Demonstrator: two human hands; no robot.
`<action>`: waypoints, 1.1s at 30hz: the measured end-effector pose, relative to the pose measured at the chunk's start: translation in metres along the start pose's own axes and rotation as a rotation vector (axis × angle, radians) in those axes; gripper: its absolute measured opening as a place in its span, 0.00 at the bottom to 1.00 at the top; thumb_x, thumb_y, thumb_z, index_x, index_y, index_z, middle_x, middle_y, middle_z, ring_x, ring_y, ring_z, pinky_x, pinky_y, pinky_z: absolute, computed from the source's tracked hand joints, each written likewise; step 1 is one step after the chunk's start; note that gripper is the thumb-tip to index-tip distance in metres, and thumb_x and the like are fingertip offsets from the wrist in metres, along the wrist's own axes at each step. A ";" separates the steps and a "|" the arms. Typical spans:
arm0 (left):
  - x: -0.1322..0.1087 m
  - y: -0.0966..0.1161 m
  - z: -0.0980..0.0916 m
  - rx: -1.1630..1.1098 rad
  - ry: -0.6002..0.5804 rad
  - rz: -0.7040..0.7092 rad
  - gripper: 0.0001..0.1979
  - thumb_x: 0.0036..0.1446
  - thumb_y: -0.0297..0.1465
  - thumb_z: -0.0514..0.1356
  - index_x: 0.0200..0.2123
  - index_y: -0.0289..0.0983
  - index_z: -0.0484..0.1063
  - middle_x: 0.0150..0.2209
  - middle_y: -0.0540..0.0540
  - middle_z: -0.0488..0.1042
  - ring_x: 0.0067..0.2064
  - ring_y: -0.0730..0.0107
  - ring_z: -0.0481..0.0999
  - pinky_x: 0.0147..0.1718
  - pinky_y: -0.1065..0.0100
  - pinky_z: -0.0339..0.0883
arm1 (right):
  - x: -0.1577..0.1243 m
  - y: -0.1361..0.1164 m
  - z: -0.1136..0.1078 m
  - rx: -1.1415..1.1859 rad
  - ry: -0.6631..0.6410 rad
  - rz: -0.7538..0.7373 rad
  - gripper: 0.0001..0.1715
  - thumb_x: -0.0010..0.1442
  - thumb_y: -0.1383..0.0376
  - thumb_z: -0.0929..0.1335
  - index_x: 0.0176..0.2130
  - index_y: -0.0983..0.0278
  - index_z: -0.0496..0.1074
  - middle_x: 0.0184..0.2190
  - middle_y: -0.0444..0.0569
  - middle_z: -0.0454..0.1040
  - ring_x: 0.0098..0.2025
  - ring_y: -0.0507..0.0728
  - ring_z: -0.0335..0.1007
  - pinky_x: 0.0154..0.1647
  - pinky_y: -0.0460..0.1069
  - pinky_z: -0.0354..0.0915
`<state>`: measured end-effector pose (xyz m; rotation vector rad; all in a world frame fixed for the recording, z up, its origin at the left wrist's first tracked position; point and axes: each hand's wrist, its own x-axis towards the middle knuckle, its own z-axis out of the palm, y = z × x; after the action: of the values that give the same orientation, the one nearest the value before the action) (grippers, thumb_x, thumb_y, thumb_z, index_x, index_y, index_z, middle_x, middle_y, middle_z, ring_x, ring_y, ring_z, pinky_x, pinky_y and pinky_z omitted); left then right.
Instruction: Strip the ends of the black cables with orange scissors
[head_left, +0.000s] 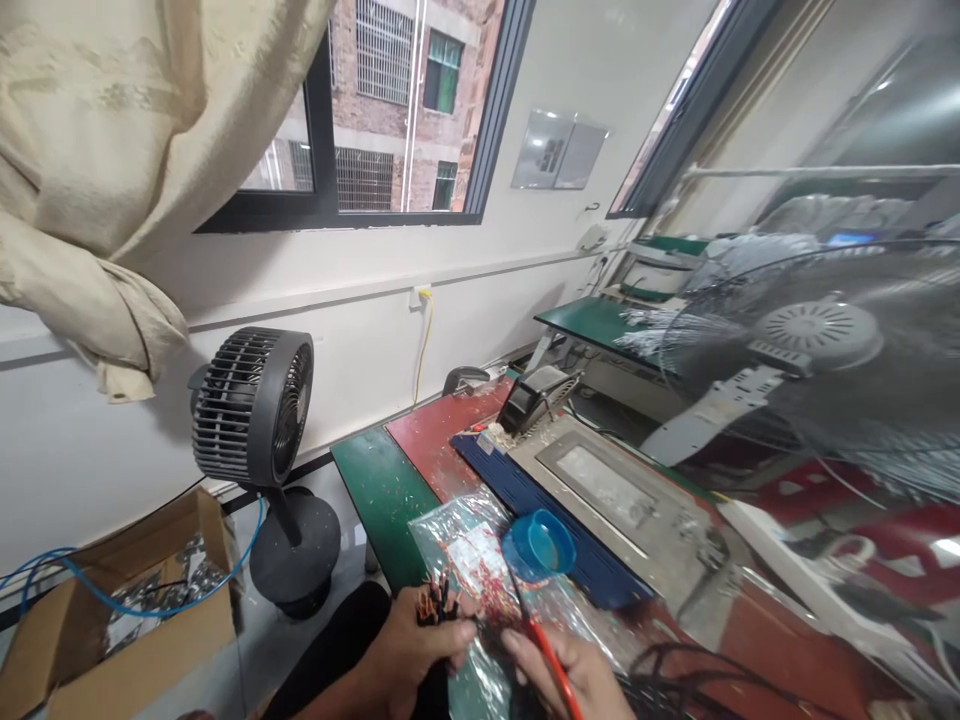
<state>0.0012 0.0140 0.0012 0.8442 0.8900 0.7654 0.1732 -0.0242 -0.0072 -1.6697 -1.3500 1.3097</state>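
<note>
My left hand (409, 645) is closed round a bundle of black wires (437, 603), whose reddish and copper-coloured ends stick up above the fingers. In my right hand (592, 680) is a red-handled tool (553, 660) with a thin dark tip pointing up and away; its exact kind is unclear. The two hands are close together over the near table edge. Just beyond them lies a clear plastic bag (442, 525) strewn with small red and yellow bits (491, 590). A blue round tub (541, 545) stands beside the bits, past the tool's tip.
Black cables (690, 675) lie at the lower right. A grey machine panel (600, 480) and a small black fan (536, 395) sit farther back. At left are a standing fan (251, 405) and an open cardboard box (150, 670). A large wire-caged fan (814, 335) is at right.
</note>
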 end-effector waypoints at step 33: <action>0.003 -0.014 0.004 -0.067 -0.143 -0.004 0.16 0.38 0.40 0.66 0.23 0.31 0.73 0.17 0.48 0.70 0.18 0.76 0.65 0.22 0.71 0.57 | -0.006 -0.021 0.011 0.493 -0.084 0.120 0.29 0.48 0.43 0.66 0.22 0.67 0.66 0.07 0.36 0.57 0.08 0.43 0.48 0.08 0.39 0.46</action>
<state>0.0091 0.0090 -0.0109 0.8267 0.7350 0.7181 0.1558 -0.0255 0.0102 -1.3790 -0.8807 1.6389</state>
